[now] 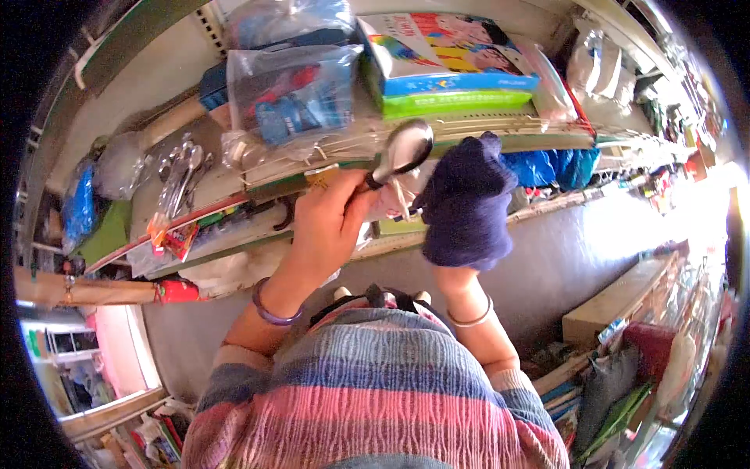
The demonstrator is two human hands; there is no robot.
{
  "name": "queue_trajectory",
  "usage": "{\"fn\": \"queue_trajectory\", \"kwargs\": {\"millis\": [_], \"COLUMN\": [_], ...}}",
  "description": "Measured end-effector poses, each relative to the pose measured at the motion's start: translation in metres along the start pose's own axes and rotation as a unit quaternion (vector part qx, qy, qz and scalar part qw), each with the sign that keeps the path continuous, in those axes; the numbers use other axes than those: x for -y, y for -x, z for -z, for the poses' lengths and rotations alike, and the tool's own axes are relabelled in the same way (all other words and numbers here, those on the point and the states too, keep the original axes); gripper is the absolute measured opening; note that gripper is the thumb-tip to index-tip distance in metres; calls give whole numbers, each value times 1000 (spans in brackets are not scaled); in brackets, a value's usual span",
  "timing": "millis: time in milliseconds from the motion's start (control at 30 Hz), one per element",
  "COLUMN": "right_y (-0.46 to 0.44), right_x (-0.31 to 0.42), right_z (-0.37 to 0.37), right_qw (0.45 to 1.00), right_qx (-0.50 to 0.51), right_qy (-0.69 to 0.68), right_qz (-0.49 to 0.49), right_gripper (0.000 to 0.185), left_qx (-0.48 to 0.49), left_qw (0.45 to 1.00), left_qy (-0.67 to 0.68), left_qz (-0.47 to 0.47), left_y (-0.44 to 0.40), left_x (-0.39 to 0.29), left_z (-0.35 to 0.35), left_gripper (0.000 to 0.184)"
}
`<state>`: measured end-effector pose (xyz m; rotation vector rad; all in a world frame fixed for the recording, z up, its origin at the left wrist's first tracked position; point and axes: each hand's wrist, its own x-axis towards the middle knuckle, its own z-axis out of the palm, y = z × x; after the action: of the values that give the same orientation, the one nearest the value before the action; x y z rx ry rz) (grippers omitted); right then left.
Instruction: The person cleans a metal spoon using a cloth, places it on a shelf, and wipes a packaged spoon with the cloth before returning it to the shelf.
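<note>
My left hand [332,223] is closed around the handle of a large metal spoon [406,148], whose shiny bowl points up and to the right. A dark navy cloth [469,203] covers my right hand, so its fingers are hidden; only the wrist shows below the cloth. The cloth is just right of the spoon, in front of the shelf edge. Several more metal spoons [183,176] lie on the shelf to the left.
Ahead runs a shelf [312,168] with a colourful box [453,59] and a plastic-wrapped blue pack [293,98]. Blue bags [551,168] sit on a lower level. A cardboard box [617,301] and stacked goods stand at the right.
</note>
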<state>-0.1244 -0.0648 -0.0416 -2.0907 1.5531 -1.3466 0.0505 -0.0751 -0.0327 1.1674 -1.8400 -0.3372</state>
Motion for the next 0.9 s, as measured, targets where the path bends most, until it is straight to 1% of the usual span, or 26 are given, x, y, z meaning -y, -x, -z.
{"fn": "queue_trajectory", "kwargs": {"millis": [33, 67, 133, 167, 200, 233, 267, 300, 333, 367, 400, 433, 467, 500, 567, 600, 633, 700, 733, 767, 800, 867, 900], "right_y": [-1, 7, 10, 2, -11, -24, -23, -24, -16, -10, -19, -20, -15, -13, -9, -8, -3, 5, 8, 13, 20, 31, 32], "right_x": [4, -9, -15, -25, -17, -8, -6, -6, -20, -25, -24, -38, -58, -59, -61, -63, -56, -53, -48, -57, -65, -77, -71], "right_z": [0, -14, -32, -27, -15, -1, 2, -1, -7, -6, -5, -13, -28, -30, -34, -31, -28, -21, -14, -10, -8, -8, -4], "right_qw": [1000, 999, 995, 995, 982, 957, 973, 968, 972, 956, 977, 997, 996, 994, 990, 997, 999, 986, 999, 998, 995, 985, 994], "right_qx": [3, -26, -85, -48, -17, 6, 59, 98, 38, 47, 56, 42, 28, 32, 38, 75, 32, 30, 35, 33, 24, 5, 20], "right_qy": [-25, -21, -15, 64, 124, 176, 157, 190, 183, 244, 187, 51, -85, -102, -137, 11, -9, -121, 2, -18, -47, -105, -23], "right_qz": [6, -13, -52, 56, 142, 230, 158, 129, 145, 153, 85, 48, 8, -2, -23, -8, -18, -107, -35, -57, -83, -135, -107], "right_gripper": [36, 35, 31, 31, 32, 33, 28, 24, 21, 19, 15, 17, 19, 18, 17, 17, 19, 12, 8, 23, 23, 22, 22], "left_qx": [19, 50, 69, 120, 168, 175, 150, 161, 175, 163, 154, 130, 107, 84, 54, 40, 2, -91, -143, -165, -186, -167, -153], "left_qw": [996, 984, 979, 973, 965, 963, 970, 973, 973, 978, 981, 985, 986, 984, 996, 999, 999, 987, 974, 957, 935, 902, 894], "left_qy": [-71, -127, -120, -135, -156, -156, -105, -73, -80, -56, -29, 17, 64, 112, 28, -12, -42, -103, -131, -210, -286, -381, -401], "left_qz": [-53, -112, -152, -145, -126, -133, -159, -145, -129, -118, -111, -109, -111, -114, -57, -26, 16, 89, 120, 110, 101, 116, 130], "left_y": [1, 4, 13, 15, 18, 22, 24, 25, 26, 32, 37, 38, 39, 37, 30, 28, 25, 24, 26, 28, 30, 34, 40], "left_x": [-2, -7, -18, -13, -5, -4, -2, 3, 0, 3, 6, 6, 6, 5, 10, 16, 31, 74, 101, 129, 155, 196, 210], "left_z": [-3, -6, -10, -11, -12, -14, -17, -17, -13, -8, -7, -2, 3, 10, 36, 53, 69, 103, 119, 138, 156, 178, 178], "left_gripper": [22, 27, 28, 28, 29, 21, 16, 15, 17, 17, 18, 19, 19, 20, 20, 20, 19, 19, 18, 19, 19, 18, 18]}}
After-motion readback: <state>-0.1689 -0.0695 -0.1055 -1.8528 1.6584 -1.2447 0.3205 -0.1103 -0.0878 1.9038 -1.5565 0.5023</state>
